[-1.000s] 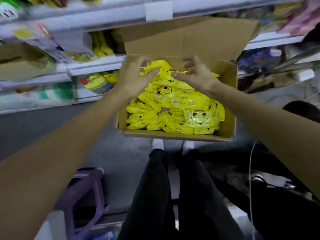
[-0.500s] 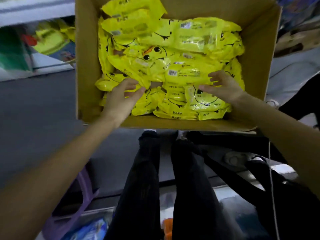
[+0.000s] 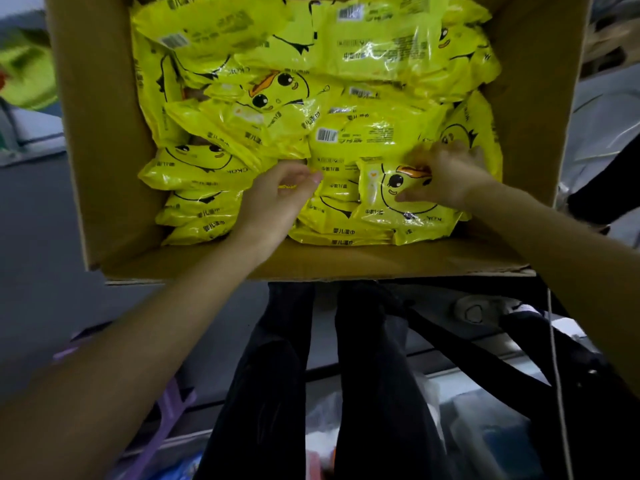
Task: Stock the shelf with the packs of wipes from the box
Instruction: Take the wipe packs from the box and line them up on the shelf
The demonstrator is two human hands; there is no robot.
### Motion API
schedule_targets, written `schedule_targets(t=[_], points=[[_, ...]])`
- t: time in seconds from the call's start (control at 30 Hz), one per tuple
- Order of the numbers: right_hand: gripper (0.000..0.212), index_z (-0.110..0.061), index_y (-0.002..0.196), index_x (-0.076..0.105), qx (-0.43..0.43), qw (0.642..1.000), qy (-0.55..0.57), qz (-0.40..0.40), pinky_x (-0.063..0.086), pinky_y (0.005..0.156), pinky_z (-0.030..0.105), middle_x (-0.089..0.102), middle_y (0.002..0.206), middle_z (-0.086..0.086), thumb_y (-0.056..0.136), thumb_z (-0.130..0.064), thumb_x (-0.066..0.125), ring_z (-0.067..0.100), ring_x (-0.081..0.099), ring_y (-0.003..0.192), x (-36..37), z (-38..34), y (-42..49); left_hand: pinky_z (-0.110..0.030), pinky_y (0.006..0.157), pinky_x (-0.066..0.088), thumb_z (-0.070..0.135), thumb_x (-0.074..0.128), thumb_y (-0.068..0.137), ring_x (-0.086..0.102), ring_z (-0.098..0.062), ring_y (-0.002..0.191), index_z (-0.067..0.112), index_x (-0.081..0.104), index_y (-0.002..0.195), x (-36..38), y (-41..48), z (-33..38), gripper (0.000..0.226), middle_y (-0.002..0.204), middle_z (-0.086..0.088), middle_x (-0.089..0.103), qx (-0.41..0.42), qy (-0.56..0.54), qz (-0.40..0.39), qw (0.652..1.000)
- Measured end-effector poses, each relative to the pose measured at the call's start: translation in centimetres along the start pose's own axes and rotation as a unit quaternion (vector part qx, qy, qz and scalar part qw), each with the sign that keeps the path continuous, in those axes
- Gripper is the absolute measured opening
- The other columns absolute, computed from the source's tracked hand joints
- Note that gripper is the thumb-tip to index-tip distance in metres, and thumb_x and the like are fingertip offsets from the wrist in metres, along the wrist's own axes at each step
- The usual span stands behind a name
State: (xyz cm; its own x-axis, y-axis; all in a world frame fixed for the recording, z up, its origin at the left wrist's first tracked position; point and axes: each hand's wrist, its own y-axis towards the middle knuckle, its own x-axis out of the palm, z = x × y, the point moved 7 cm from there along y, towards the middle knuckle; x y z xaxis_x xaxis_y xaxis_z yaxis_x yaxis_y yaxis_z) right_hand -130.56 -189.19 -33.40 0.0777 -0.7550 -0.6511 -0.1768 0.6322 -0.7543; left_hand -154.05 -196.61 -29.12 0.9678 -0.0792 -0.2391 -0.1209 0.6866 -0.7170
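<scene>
An open cardboard box (image 3: 104,168) fills the upper half of the head view and is packed with several yellow packs of wipes (image 3: 363,46) printed with a duck face. My right hand (image 3: 446,174) grips one duck-face pack (image 3: 391,206) in the front right row, thumb on its face and fingers curled over its top edge. My left hand (image 3: 277,199) is at the front middle of the box, its thumb and curled fingers pinching the edge of another pack (image 3: 332,188) beside it. The shelf itself is almost out of view.
Below the box are my black trouser legs (image 3: 277,375) and a grey floor (image 3: 34,254). A purple stool (image 3: 169,417) stands at the lower left. A white shoe (image 3: 478,310) and a thin white cord (image 3: 557,375) are on the right. Blurred green goods (image 3: 27,74) sit at the far left.
The view has closed in on the box. Both hands came from the back of the box to its front row, and my right hand took hold of a duck-face pack.
</scene>
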Motion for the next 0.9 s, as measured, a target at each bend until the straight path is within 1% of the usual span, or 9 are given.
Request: schedule_targets(t=[0.07, 0.2, 0.33, 0.43, 0.53, 0.6, 0.67, 0.73, 0.9], points=[[0.066, -0.019, 0.131, 0.053, -0.019, 1.000, 0.019, -0.001, 0.029, 0.101, 0.039, 0.049, 0.132, 0.011, 0.076, -0.051, 0.071, 0.031, 0.035, 0.127, -0.4, -0.5, -0.2, -0.045, 0.098, 0.049, 0.035, 0.062, 0.092, 0.058, -0.014, 0.107, 0.019, 0.064, 0.112, 0.2, -0.3, -0.2, 0.025, 0.115, 0.004, 0.062, -0.006, -0.010, -0.003, 1.000], [0.038, -0.010, 0.090, 0.053, -0.042, 0.990, 0.129, -0.031, 0.037, 0.059, 0.028, 0.053, 0.085, 0.007, 0.076, -0.037, 0.077, 0.026, 0.052, 0.084, -1.0, -0.8, -0.9, -0.046, 0.100, 0.048, 0.031, 0.059, 0.094, 0.060, -0.015, 0.108, 0.032, 0.062, 0.096, 0.1, -0.5, -0.4, 0.004, 0.108, 0.006, 0.063, -0.013, -0.024, -0.015, 1.000], [0.043, -0.010, 0.074, 0.045, 0.005, 0.973, 0.227, -0.038, 0.031, 0.052, 0.028, 0.047, 0.068, 0.005, 0.073, -0.037, 0.079, 0.018, 0.043, 0.061, -2.3, 0.3, -1.8, -0.045, 0.100, 0.048, 0.038, 0.064, 0.088, 0.060, -0.017, 0.112, 0.035, 0.063, 0.088, -0.3, 0.0, -0.1, 0.003, 0.105, 0.006, 0.066, -0.016, -0.056, -0.023, 0.998], [0.058, -0.001, 0.105, 0.056, 0.056, 0.901, 0.429, -0.037, 0.042, 0.059, 0.032, 0.060, 0.087, 0.014, 0.068, -0.038, 0.080, 0.026, 0.056, 0.072, -2.9, 0.6, -3.0, -0.037, 0.093, 0.051, 0.044, 0.063, 0.082, 0.060, -0.016, 0.113, 0.033, 0.062, 0.090, 0.1, 0.4, 0.5, 0.014, 0.114, 0.002, 0.065, -0.022, -0.085, -0.054, 0.995], [0.082, -0.015, 0.136, 0.044, 0.113, 0.792, 0.598, -0.047, 0.045, 0.072, 0.026, 0.059, 0.116, 0.002, 0.064, -0.037, 0.077, 0.024, 0.059, 0.106, -1.9, -1.2, -4.5, -0.034, 0.093, 0.051, 0.037, 0.063, 0.090, 0.062, -0.009, 0.104, 0.031, 0.060, 0.095, 0.8, 0.6, 1.0, 0.009, 0.101, 0.011, 0.066, -0.031, -0.105, -0.093, 0.990], [0.078, -0.017, 0.135, 0.045, 0.132, 0.717, 0.681, -0.069, 0.045, 0.072, 0.026, 0.061, 0.119, -0.002, 0.064, -0.032, 0.075, 0.018, 0.057, 0.108, -0.9, -3.8, -5.0, -0.029, 0.092, 0.051, 0.031, 0.058, 0.092, 0.063, -0.005, 0.097, 0.031, 0.059, 0.094, 1.2, 0.7, 1.2, 0.002, 0.095, 0.014, 0.066, -0.037, -0.110, -0.110, 0.987], [0.061, -0.017, 0.122, 0.056, 0.118, 0.660, 0.736, -0.093, 0.051, 0.078, 0.032, 0.071, 0.109, -0.002, 0.066, -0.028, 0.075, 0.016, 0.064, 0.100, 0.2, -6.7, -5.1, -0.008, 0.071, 0.051, 0.026, 0.060, 0.091, 0.063, 0.007, 0.078, 0.033, 0.058, 0.089, 1.5, 0.8, 1.6, 0.007, 0.077, 0.020, 0.068, -0.035, -0.125, -0.129, 0.983], [0.041, -0.020, 0.109, 0.059, 0.108, 0.641, 0.753, -0.098, 0.053, 0.075, 0.031, 0.074, 0.097, -0.007, 0.071, -0.028, 0.074, 0.010, 0.069, 0.089, 0.9, -9.2, -4.9, -0.002, 0.054, 0.044, 0.022, 0.066, 0.088, 0.062, 0.014, 0.064, 0.032, 0.061, 0.092, 1.0, 0.9, 1.7, 0.013, 0.064, 0.027, 0.067, -0.036, -0.133, -0.141, 0.980], [0.036, -0.022, 0.112, 0.062, 0.094, 0.605, 0.780, -0.131, 0.058, 0.071, 0.032, 0.068, 0.107, 0.001, 0.087, -0.048, 0.056, 0.017, 0.066, 0.097, 1.1, -12.7, -3.8, -0.027, 0.074, 0.057, 0.029, 0.077, 0.065, 0.072, -0.007, 0.082, 0.028, 0.068, 0.092, -4.1, 1.6, 0.0, 0.029, 0.086, 0.011, 0.075, -0.075, -0.124, -0.077, 0.987]])
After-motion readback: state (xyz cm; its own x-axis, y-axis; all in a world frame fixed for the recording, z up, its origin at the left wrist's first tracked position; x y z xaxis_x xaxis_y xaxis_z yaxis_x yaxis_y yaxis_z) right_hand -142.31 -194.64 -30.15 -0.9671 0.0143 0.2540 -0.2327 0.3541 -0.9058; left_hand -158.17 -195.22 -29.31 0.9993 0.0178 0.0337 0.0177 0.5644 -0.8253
